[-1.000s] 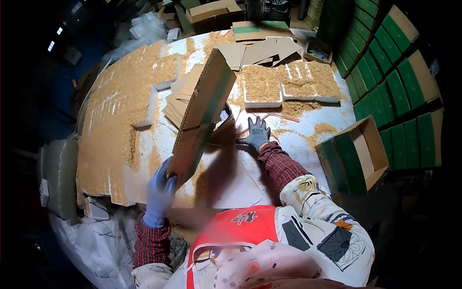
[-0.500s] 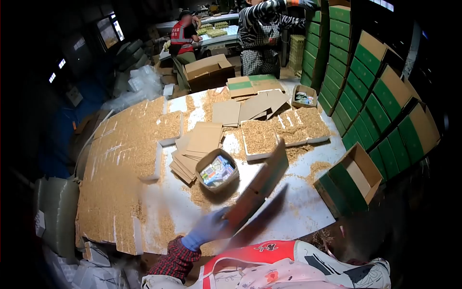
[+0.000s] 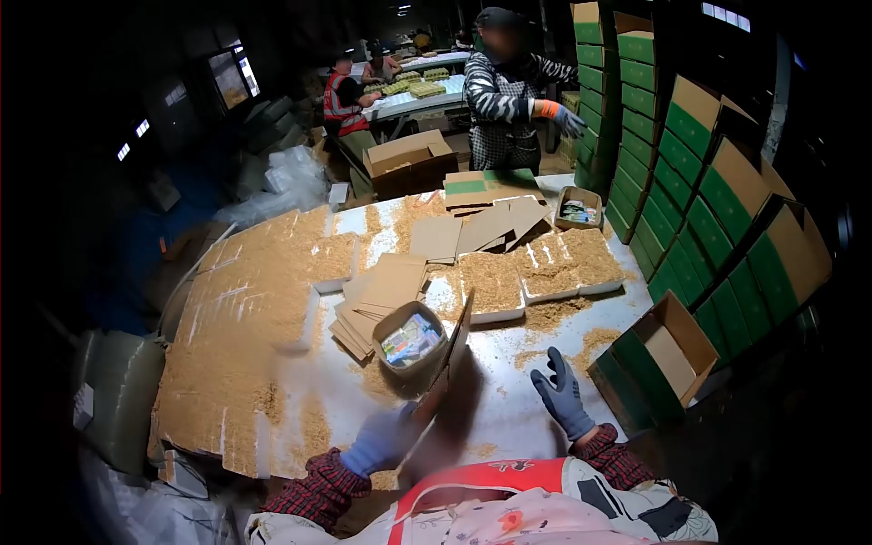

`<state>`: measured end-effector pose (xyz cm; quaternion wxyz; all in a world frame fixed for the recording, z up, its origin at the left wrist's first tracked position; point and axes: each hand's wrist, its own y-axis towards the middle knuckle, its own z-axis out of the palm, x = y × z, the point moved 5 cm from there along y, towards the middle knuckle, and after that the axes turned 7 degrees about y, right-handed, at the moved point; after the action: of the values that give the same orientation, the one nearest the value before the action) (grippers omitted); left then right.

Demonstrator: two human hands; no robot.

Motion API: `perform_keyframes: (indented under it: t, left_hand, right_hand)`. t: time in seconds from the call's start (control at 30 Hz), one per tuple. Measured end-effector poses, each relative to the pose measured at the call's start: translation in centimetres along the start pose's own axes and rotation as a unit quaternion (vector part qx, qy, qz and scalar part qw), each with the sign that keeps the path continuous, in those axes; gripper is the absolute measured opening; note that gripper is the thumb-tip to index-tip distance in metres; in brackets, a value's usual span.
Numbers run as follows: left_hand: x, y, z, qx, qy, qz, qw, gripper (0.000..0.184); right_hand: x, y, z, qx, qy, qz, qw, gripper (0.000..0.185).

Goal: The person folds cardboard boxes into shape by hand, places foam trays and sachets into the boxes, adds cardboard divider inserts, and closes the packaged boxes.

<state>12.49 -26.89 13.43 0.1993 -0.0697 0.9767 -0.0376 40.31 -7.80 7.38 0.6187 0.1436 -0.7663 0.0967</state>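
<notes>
My left hand [image 3: 383,441], in a blue-grey glove, grips the lower edge of a flattened cardboard box [image 3: 451,356], which stands on edge and leans over the white table [image 3: 495,409]. Its far end rises close beside a small cardboard tub [image 3: 397,325] filled with small printed packets [image 3: 411,340]. My right hand [image 3: 564,396], gloved as well, is held over the table's right part with fingers apart and nothing in it. To its right is an open green-and-brown carton [image 3: 636,391] at the table's edge. Some fingers of my left hand are blurred and hidden by the cardboard.
Several sawdust-like filled trays [image 3: 245,336] cover the left side. More filled trays [image 3: 490,280] and loose cardboard sheets [image 3: 386,286] lie midway. Green cartons [image 3: 727,227] are stacked high at right. Across the table, a person in a striped top [image 3: 504,91] stands by the stacks.
The flattened box has turned more upright and edge-on in my left hand. My right hand has come into view, open. The person across the table has lowered an arm from the stack.
</notes>
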Motion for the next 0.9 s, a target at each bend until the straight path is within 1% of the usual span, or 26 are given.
perform_keyframes:
  t: [0.03, 0.1, 0.17, 0.2, 0.23, 0.27, 0.3, 0.33, 0.37, 0.43, 0.47, 0.5, 0.53, 0.57, 0.6, 0.63, 0.67, 0.7, 0.73, 0.77, 0.8, 0.83, 0.87, 0.9]
  left_hand:
    - [-0.9, -0.1, 0.8, 0.012, -0.011, 0.007, 1.000, 0.045]
    - [-3.0, 0.0, 2.2, 0.038, -0.037, 0.003, 0.999, 0.047]
    - [-4.0, 0.2, 6.1, 0.113, -0.087, 0.080, 0.987, 0.052]
    - [-3.9, 0.1, 8.6, 0.164, -0.121, 0.110, 0.973, 0.060]
    - [-4.1, 0.2, 10.0, 0.132, -0.146, 0.158, 0.968, 0.065]
    - [-4.4, 0.3, 11.3, 0.100, -0.169, 0.207, 0.958, 0.070]
    - [-4.7, 0.4, 11.2, 0.061, -0.170, 0.245, 0.953, 0.071]
    - [-5.0, 0.5, 11.1, 0.020, -0.168, 0.282, 0.945, 0.071]
    - [-4.3, 0.5, 12.0, 0.109, -0.296, 0.212, 0.925, 0.070]
    - [-4.4, 0.0, 11.8, 0.196, -0.418, 0.133, 0.877, 0.069]
    - [-4.0, -0.1, 11.1, 0.193, -0.522, 0.068, 0.828, 0.066]
    - [-4.0, 0.3, 10.0, 0.155, -0.571, 0.006, 0.806, 0.064]
    - [-4.1, 0.6, 8.9, 0.110, -0.617, -0.052, 0.778, 0.062]
    - [-4.9, 1.1, 8.7, 0.112, -0.616, -0.055, 0.778, 0.062]
    - [-5.1, 1.8, 7.9, 0.009, -0.650, -0.069, 0.757, 0.062]
    - [-5.1, 2.1, 7.5, -0.094, -0.676, -0.082, 0.726, 0.062]
    - [-4.0, 2.8, 8.4, -0.171, -0.587, -0.094, 0.786, 0.066]
    - [-3.6, 4.3, 9.9, -0.165, -0.586, -0.097, 0.788, 0.066]
    - [-2.9, 5.4, 10.4, -0.265, -0.468, -0.107, 0.836, 0.066]
    - [-3.0, 5.6, 10.0, -0.357, -0.338, -0.112, 0.864, 0.067]
    - [-3.7, 5.9, 9.3, -0.347, -0.341, -0.114, 0.866, 0.067]
    - [-6.4, 6.2, 6.8, -0.383, -0.155, -0.017, 0.910, 0.065]
    - [-9.2, 6.7, 5.5, -0.399, 0.032, 0.088, 0.912, 0.063]
    - [-11.2, 7.6, 5.9, -0.322, 0.065, 0.202, 0.923, 0.055]
  right_hand:
    - [-0.2, 1.3, 0.9, 0.003, 0.002, -0.001, 1.000, 0.077]
    - [-0.9, 4.5, 2.6, -0.063, -0.044, -0.144, 0.987, 0.090]
    - [-1.7, 6.8, 3.5, -0.091, 0.031, -0.077, 0.992, 0.097]
    - [-3.1, 7.4, 3.9, -0.146, -0.089, -0.123, 0.978, 0.093]
    - [-3.6, 7.5, 4.3, -0.143, -0.086, -0.127, 0.978, 0.093]
    - [-4.6, 7.7, 5.0, -0.080, 0.130, -0.092, 0.984, 0.091]
    - [-5.7, 8.2, 5.6, 0.018, 0.328, -0.028, 0.944, 0.091]
    - [-6.9, 8.5, 6.2, 0.082, 0.500, 0.068, 0.860, 0.098]
    - [-7.8, 8.3, 5.4, 0.082, 0.501, 0.074, 0.858, 0.098]
    - [-7.6, 8.1, 4.3, 0.118, 0.471, 0.060, 0.872, 0.095]
    - [-7.7, 7.8, 3.1, 0.082, 0.355, 0.032, 0.931, 0.089]
    - [-7.1, 7.3, 1.8, 0.041, 0.230, 0.014, 0.972, 0.084]
    - [-6.4, 6.7, 0.2, -0.004, 0.123, -0.040, 0.992, 0.078]
    - [-5.3, 5.9, -1.1, -0.014, 0.020, -0.092, 0.995, 0.071]
    - [-2.1, 4.7, -2.4, -0.036, -0.084, -0.142, 0.986, 0.070]
    - [0.6, 3.7, -2.9, -0.036, -0.083, -0.139, 0.986, 0.070]
    - [2.4, 2.8, -2.4, 0.045, -0.152, -0.151, 0.976, 0.066]
    - [2.9, 2.1, -1.4, 0.127, -0.218, -0.159, 0.955, 0.062]
    - [2.0, 1.8, 0.1, 0.222, -0.245, -0.172, 0.928, 0.058]
    - [1.9, 1.7, 0.6, 0.221, -0.244, -0.163, 0.930, 0.058]
    - [2.1, 1.3, 1.5, 0.253, -0.332, -0.185, 0.890, 0.053]
    - [1.6, 1.3, 1.6, 0.283, -0.417, -0.201, 0.840, 0.048]
    - [-0.2, 2.5, 1.3, 0.279, -0.350, -0.268, 0.853, 0.045]
    - [-2.0, 3.0, 0.6, 0.271, -0.278, -0.325, 0.862, 0.043]
